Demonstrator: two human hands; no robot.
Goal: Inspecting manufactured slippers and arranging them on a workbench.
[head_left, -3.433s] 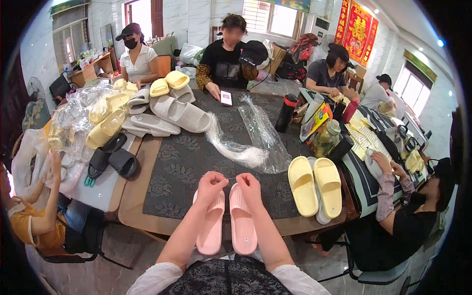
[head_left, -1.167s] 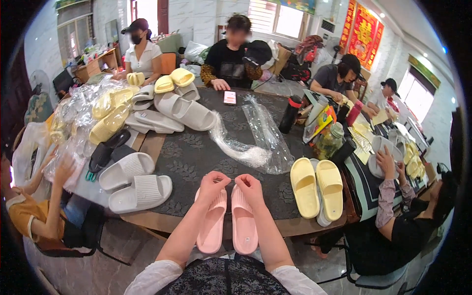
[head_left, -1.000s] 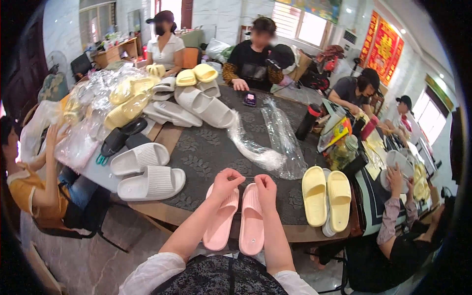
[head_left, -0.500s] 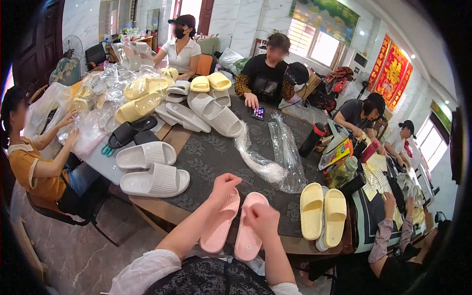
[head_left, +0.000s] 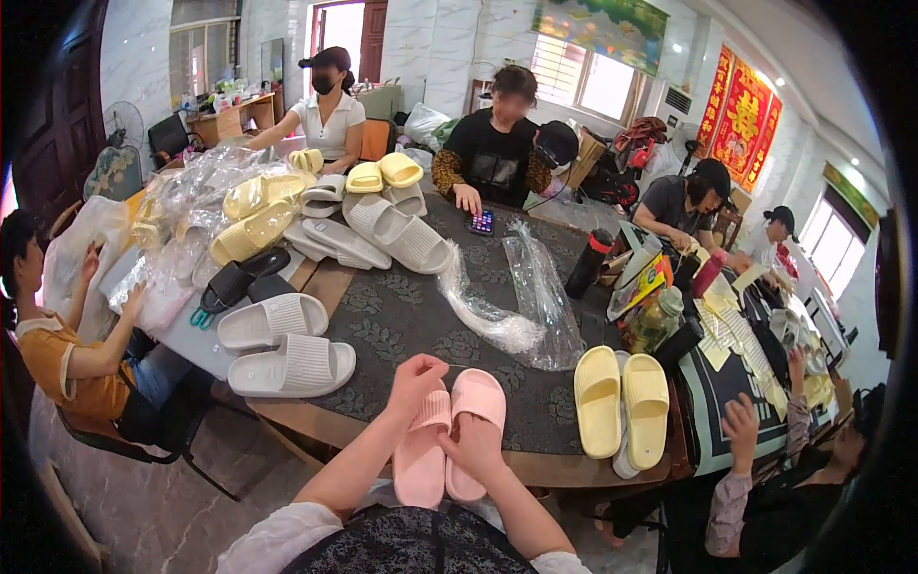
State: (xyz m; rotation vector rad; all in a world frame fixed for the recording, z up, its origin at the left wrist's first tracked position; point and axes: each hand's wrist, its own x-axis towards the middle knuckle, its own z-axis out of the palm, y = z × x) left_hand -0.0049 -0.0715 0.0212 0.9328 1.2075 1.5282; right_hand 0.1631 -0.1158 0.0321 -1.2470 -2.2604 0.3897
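A pair of pink slippers stands side by side at the table's near edge, toes away from me. My left hand is closed above the strap of the left pink slipper, its fingertips pinching what looks like a thin strand. Over the right pink slipper lies my right hand, just behind the strap. Its thumb sits at the inner edge, between the two slippers, and the hand grips that slipper; its other fingers are partly hidden. A bundle of thin white strands rests beyond the pair, beside a clear plastic bag.
Grey slippers stand to the left, yellow ones to the right. Bagged yellow slippers pile up at the far left. A dark bottle and a jar stand at right. Several people sit around; one touches a phone.
My right hand has come down from above the right pink slipper onto it. The two pink slippers now stand closer together. My left hand stays near the left strap.
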